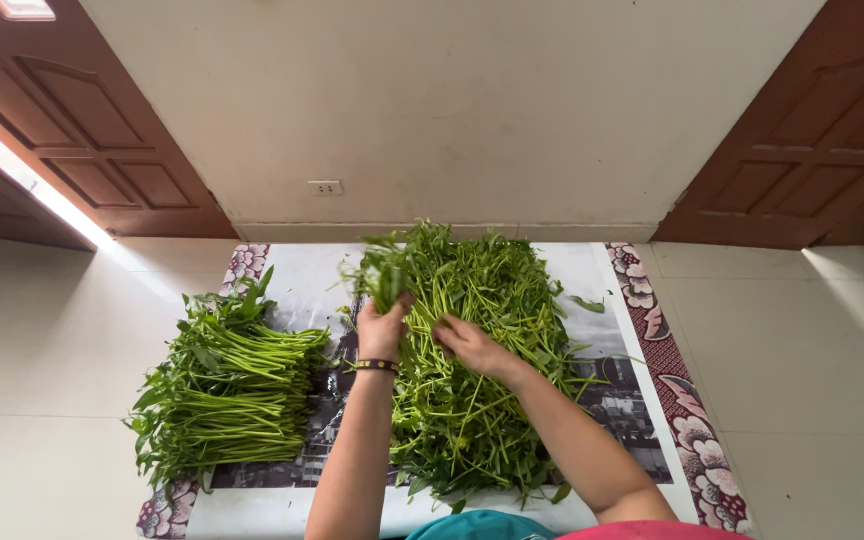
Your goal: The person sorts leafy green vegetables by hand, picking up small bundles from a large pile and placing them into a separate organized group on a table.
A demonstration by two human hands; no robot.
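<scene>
Below us, our left hand [382, 330] clenched a bunch of stems [384, 275], lifted upright over the loose greens [472, 370] on the mat [602, 400]. Our right hand [467, 345] rested in the pile, fingers curled among stalks. A neat stack [227, 385] lay well apart on the left, near a wall [452, 100].

A neat bundle of green stalks [227, 390] is laid at the left of a printed floor mat [302, 275] with a flowered border. Far behind, a wall socket [325, 187] is set between two brown wooden doors [102, 130].
</scene>
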